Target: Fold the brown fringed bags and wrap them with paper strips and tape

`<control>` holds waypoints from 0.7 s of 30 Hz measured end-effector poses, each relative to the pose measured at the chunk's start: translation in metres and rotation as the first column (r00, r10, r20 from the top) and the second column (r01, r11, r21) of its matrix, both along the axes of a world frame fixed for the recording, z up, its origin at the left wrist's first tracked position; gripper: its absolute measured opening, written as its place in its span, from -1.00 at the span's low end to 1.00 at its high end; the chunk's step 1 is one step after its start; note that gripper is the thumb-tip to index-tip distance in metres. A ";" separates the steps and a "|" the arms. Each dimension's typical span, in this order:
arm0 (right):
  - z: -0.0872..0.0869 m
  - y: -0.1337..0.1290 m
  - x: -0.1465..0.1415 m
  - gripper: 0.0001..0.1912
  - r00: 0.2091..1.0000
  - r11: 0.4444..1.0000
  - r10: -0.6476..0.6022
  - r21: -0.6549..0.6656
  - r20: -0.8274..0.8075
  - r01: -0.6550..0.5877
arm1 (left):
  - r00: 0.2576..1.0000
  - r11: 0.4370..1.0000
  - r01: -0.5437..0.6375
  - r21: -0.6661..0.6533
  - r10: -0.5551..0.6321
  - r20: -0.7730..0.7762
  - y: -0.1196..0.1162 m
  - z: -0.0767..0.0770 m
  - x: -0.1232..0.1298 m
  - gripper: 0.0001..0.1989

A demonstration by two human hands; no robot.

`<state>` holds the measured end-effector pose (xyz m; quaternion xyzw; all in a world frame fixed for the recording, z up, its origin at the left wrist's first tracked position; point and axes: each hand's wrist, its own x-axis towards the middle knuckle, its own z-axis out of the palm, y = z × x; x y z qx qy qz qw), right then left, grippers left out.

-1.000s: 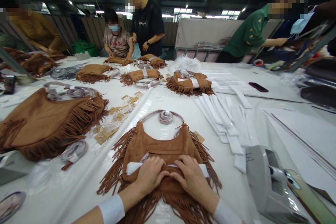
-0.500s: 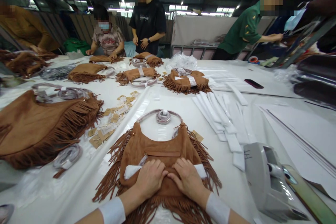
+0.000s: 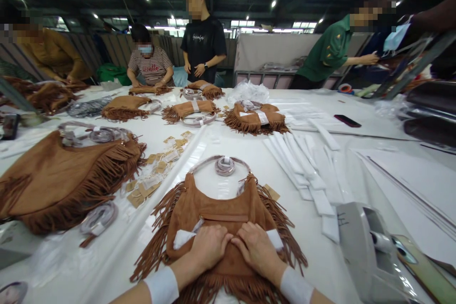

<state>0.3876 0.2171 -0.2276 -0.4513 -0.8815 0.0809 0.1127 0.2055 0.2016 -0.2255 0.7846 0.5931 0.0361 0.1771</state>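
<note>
A brown suede handbag with long fringes lies flat on the table in front of me, its handle pointing away. A white strip crosses the bag's front below the zip and runs under both hands. My left hand is closed on the bag's lower middle, with its fingers curled down. Beside it my right hand is closed on the same part, fingers bent and thumb near the left one. The fingertips and whatever lies under the palms are hidden. A wrapped coiled strap sits inside the handle loop.
Left lies a larger fringed bag, beside scattered tan tags. At right are loose white strips, a grey tape dispenser and a phone. Folded bags and several co-workers are across the table.
The view has tilted up and shifted slightly, so everything sits a little lower and further right. Both hands stay on the handbag, with hardly any movement against it.
</note>
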 end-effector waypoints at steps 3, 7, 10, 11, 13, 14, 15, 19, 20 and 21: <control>-0.002 0.002 0.001 -0.75 1.000 1.000 -0.011 -0.002 -0.019 0.011 | 0.999 0.991 -0.004 0.132 -0.002 0.047 -0.004 0.003 0.000 -0.78; -0.003 0.002 0.003 -0.83 0.996 0.999 -0.016 -0.041 -0.083 0.013 | 0.956 0.915 0.226 0.336 -0.275 0.107 -0.017 0.002 -0.011 -0.75; 0.001 0.003 0.002 -0.82 0.994 0.995 -0.023 -0.103 -0.106 0.012 | 0.917 0.873 0.304 0.381 -0.377 0.132 -0.025 -0.008 -0.021 -0.62; 0.004 0.005 0.001 -0.82 0.994 0.992 -0.019 -0.125 -0.105 0.005 | 0.918 0.869 0.296 0.396 -0.374 0.135 -0.026 -0.012 -0.023 -0.60; 0.015 0.016 -0.002 -0.78 0.991 0.990 -0.027 -0.143 -0.132 0.008 | 0.922 0.864 0.276 0.422 -0.362 0.137 -0.025 -0.018 -0.024 -0.60; 0.022 0.025 -0.005 -0.74 0.986 0.990 -0.055 -0.135 -0.158 0.034 | 0.923 0.862 0.272 0.428 -0.360 0.138 -0.025 -0.020 -0.024 -0.61; 0.029 0.037 -0.008 -0.70 0.980 0.989 -0.106 -0.121 -0.169 0.086 | 0.923 0.862 0.271 0.428 -0.359 0.139 -0.024 -0.021 -0.024 -0.61; 0.049 0.096 -0.035 -0.65 0.940 0.936 -0.341 -0.093 0.005 0.340 | 0.926 0.885 0.262 0.384 -0.342 0.158 -0.021 -0.019 -0.024 -0.61; 0.049 0.110 -0.043 -0.65 0.930 0.925 -0.363 -0.101 0.055 0.367 | 0.927 0.890 0.261 0.373 -0.339 0.161 -0.021 -0.017 -0.024 -0.61; 0.047 0.122 -0.051 -0.65 0.923 0.917 -0.373 -0.114 0.091 0.382 | 0.927 0.893 0.261 0.365 -0.338 0.163 -0.021 -0.016 -0.025 -0.61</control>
